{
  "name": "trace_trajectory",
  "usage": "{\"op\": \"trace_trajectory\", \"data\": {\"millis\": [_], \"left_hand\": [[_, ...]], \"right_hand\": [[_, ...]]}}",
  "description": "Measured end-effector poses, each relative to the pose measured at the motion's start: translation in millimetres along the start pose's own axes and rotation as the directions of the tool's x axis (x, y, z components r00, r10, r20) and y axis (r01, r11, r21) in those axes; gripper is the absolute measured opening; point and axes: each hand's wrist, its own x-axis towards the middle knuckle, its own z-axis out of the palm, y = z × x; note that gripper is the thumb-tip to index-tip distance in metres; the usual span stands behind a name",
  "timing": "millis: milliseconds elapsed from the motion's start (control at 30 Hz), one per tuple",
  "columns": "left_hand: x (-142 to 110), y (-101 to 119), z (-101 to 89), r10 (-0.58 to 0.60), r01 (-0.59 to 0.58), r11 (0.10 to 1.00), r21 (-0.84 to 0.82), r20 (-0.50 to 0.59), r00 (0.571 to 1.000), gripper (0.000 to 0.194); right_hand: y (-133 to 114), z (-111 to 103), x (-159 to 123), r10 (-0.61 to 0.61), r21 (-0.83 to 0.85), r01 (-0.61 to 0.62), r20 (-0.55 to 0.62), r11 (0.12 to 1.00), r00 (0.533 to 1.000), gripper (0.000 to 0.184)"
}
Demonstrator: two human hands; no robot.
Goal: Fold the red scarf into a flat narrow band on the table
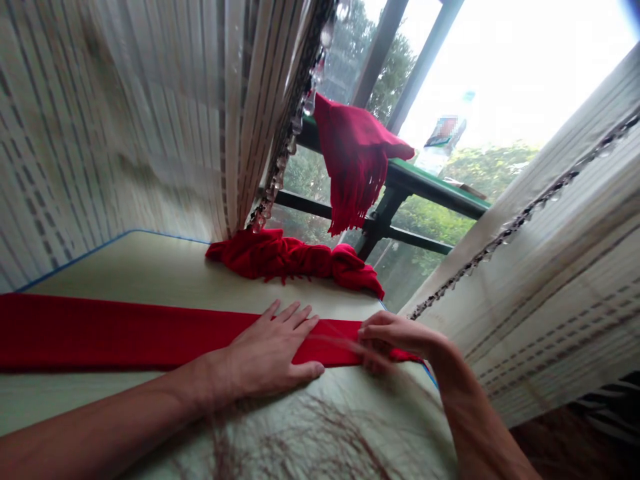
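Note:
A long red scarf point(125, 333) lies flat in a strip across the pale table, running from the left edge of the view to the table's right end. Pressed on it with fingers spread is my left hand point(275, 350). Near the scarf's right end, my right hand point(387, 337) has its fingers curled together on the cloth, partly hidden behind strands of hair. A little of the red cloth shows beyond that hand at the table's edge.
A bunched red scarf point(300, 260) lies along the table's far edge. Another fringed red scarf point(353, 157) hangs over the window rail. A plastic bottle point(445, 140) stands on that ledge. Striped curtains point(125, 120) flank the window. Blue edging trims the table point(165, 267).

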Motion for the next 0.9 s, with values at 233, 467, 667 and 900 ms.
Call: {"op": "trace_trajectory", "data": {"millis": [233,467,667,900], "left_hand": [[-1,2,-1.4,0.000,0.000,1.000,0.010,0.006,1.000,0.075],[1,-1,1.4,0.004,-0.004,1.000,0.009,-0.022,1.000,0.074],[1,-2,3.2,0.005,-0.005,1.000,0.001,-0.038,0.999,0.075],[0,1,0.0,-0.003,0.002,1.000,-0.018,-0.026,1.000,0.074]], "right_hand": [[-12,19,12,-0.122,0.031,0.122,-0.010,0.992,0.992,0.045],[11,-20,-9,0.134,-0.124,-0.144,-0.088,0.982,0.987,0.039],[20,-34,-13,0.187,-0.217,-0.239,-0.237,0.946,0.953,0.045],[10,-24,-10,0.271,-0.280,-0.359,-0.306,0.890,0.912,0.027]]}}
